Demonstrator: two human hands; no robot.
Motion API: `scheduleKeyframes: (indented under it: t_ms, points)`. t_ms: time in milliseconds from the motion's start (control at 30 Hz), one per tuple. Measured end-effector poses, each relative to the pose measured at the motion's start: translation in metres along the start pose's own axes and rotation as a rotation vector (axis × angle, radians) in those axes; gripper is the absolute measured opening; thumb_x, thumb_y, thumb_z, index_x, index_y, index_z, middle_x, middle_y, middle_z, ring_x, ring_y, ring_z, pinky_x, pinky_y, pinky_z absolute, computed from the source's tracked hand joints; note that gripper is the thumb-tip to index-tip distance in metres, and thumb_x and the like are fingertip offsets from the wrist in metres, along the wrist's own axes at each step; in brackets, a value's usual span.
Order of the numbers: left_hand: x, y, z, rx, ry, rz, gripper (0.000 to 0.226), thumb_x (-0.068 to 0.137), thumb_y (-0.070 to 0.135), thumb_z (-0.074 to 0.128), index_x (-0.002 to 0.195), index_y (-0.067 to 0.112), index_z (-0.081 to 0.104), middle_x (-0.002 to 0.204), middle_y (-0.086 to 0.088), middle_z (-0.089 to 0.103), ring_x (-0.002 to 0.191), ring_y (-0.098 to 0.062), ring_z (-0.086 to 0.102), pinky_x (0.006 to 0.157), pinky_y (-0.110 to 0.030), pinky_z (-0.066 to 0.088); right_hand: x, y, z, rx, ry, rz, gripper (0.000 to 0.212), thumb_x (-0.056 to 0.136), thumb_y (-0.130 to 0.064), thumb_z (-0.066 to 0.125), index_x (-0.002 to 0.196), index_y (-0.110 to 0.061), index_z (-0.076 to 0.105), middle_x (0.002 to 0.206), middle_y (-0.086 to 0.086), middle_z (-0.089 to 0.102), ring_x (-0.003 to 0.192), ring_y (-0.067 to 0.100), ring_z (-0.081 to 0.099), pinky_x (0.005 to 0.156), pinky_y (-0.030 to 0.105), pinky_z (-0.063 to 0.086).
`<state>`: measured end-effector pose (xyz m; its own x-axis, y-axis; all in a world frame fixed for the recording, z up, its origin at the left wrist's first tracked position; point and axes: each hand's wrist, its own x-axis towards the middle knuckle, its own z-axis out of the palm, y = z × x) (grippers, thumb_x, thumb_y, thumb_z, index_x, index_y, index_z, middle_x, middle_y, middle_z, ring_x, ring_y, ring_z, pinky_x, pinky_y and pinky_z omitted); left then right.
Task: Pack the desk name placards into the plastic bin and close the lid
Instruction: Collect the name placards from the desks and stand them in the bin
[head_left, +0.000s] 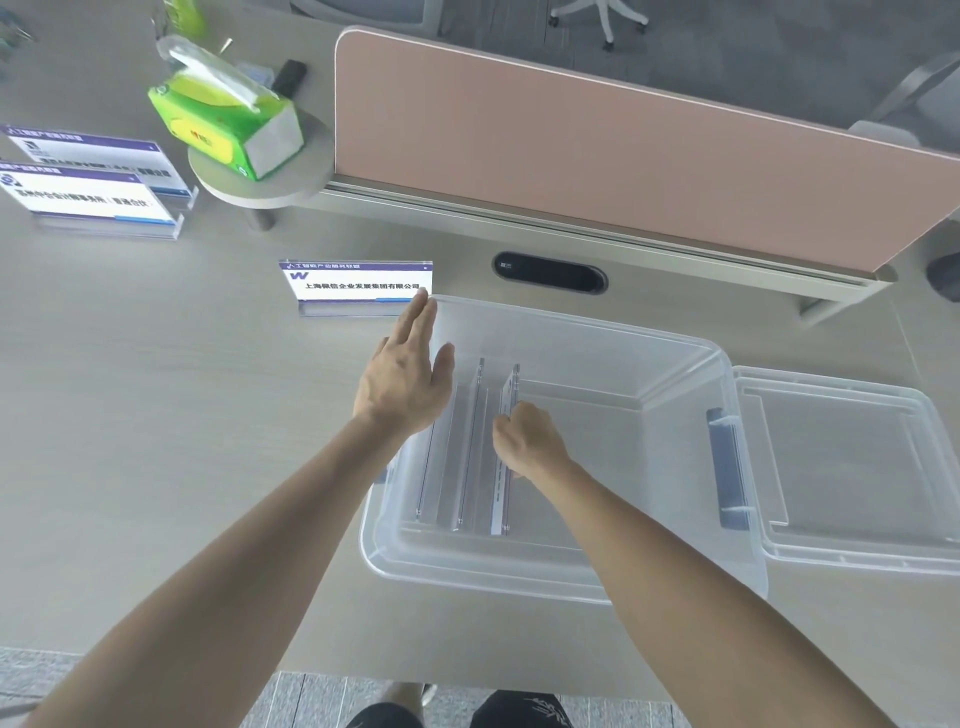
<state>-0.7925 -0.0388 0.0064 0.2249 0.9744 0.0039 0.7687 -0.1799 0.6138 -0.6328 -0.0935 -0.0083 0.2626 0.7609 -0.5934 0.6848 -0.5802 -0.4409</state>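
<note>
A clear plastic bin (597, 332) stands open on the desk in front of me. Inside it, three acrylic name placards stand on edge near the left wall. My right hand (530, 441) is shut on the rightmost placard (508, 410), inside the bin. My left hand (408, 374) hovers flat and open over the bin's left rim, fingers pointing at a placard (358, 288) that stands on the desk just behind the bin. Two more placards (88, 200) stand at the far left. The clear lid (852, 467) lies flat to the right of the bin.
A green tissue pack (228, 124) rests on a round grey shelf (260, 176) at the back left. A pink divider panel (623, 166) runs along the desk's far side, with a black cable port (549, 273) in front of it. Office chairs stand beyond.
</note>
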Motion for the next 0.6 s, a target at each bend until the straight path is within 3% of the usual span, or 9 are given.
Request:
scheduleKeyframes:
  t_ms: [67, 167, 300, 367, 433, 533, 600]
  points:
    - [0.000, 0.000, -0.001, 0.006, -0.004, -0.003, 0.060, 0.101, 0.035, 0.039, 0.155, 0.015, 0.022, 0.165, 0.006, 0.012, 0.142, -0.027, 0.036, 0.112, -0.047, 0.035, -0.001, -0.001, 0.000, -0.009, 0.004, 0.005, 0.032, 0.096, -0.014, 0.034, 0.067, -0.008, 0.043, 0.067, 0.007, 0.050, 0.055, 0.025, 0.057, 0.060, 0.036, 0.058]
    - [0.001, 0.000, -0.001, 0.015, -0.015, -0.016, 0.061, 0.101, 0.036, 0.038, 0.156, 0.016, 0.020, 0.165, 0.006, 0.011, 0.141, -0.028, 0.037, 0.111, -0.047, 0.037, -0.002, -0.002, 0.001, -0.012, 0.013, 0.016, 0.028, 0.096, -0.013, 0.033, 0.072, -0.007, 0.045, 0.072, 0.008, 0.052, 0.052, 0.022, 0.055, 0.056, 0.033, 0.055]
    - [0.000, 0.002, -0.001, 0.018, -0.033, -0.042, 0.061, 0.101, 0.038, 0.036, 0.156, 0.019, 0.019, 0.165, 0.010, 0.009, 0.141, -0.028, 0.038, 0.108, -0.048, 0.039, -0.005, -0.002, 0.000, 0.002, -0.007, 0.034, 0.029, 0.098, -0.018, 0.033, 0.105, 0.000, 0.054, 0.096, 0.011, 0.055, 0.056, 0.018, 0.053, 0.046, 0.024, 0.039]
    - [-0.001, 0.004, -0.002, 0.015, -0.036, -0.060, 0.061, 0.100, 0.039, 0.037, 0.155, 0.020, 0.019, 0.165, 0.012, 0.008, 0.139, -0.029, 0.040, 0.106, -0.049, 0.041, -0.006, -0.002, -0.001, 0.027, -0.032, 0.041, 0.031, 0.097, -0.020, 0.034, 0.112, -0.001, 0.053, 0.102, 0.011, 0.054, 0.064, 0.020, 0.056, 0.052, 0.026, 0.045]
    - [-0.001, 0.006, -0.004, 0.021, -0.050, -0.076, 0.061, 0.100, 0.040, 0.037, 0.155, 0.021, 0.019, 0.165, 0.013, 0.007, 0.138, -0.029, 0.041, 0.104, -0.048, 0.042, -0.011, -0.002, -0.006, 0.050, -0.070, 0.057, 0.037, 0.095, -0.024, 0.036, 0.118, 0.000, 0.051, 0.109, 0.012, 0.056, 0.081, 0.028, 0.061, 0.069, 0.031, 0.052]
    - [-0.002, 0.009, -0.006, 0.059, -0.068, -0.070, 0.060, 0.099, 0.042, 0.038, 0.154, 0.021, 0.024, 0.165, 0.013, 0.007, 0.139, -0.030, 0.037, 0.104, -0.048, 0.042, -0.023, 0.002, -0.018, 0.003, -0.082, 0.082, 0.057, 0.098, -0.039, 0.037, 0.136, 0.003, 0.043, 0.128, 0.019, 0.057, 0.105, 0.033, 0.060, 0.079, 0.030, 0.042]
    - [-0.003, 0.012, -0.009, 0.084, -0.059, -0.076, 0.056, 0.099, 0.041, 0.042, 0.150, 0.020, 0.034, 0.165, 0.007, 0.010, 0.142, -0.031, 0.027, 0.105, -0.049, 0.040, -0.034, 0.005, -0.031, -0.036, -0.052, 0.027, 0.052, 0.101, -0.041, 0.035, 0.129, 0.001, 0.047, 0.122, 0.020, 0.057, 0.107, 0.035, 0.059, 0.079, 0.032, 0.039]
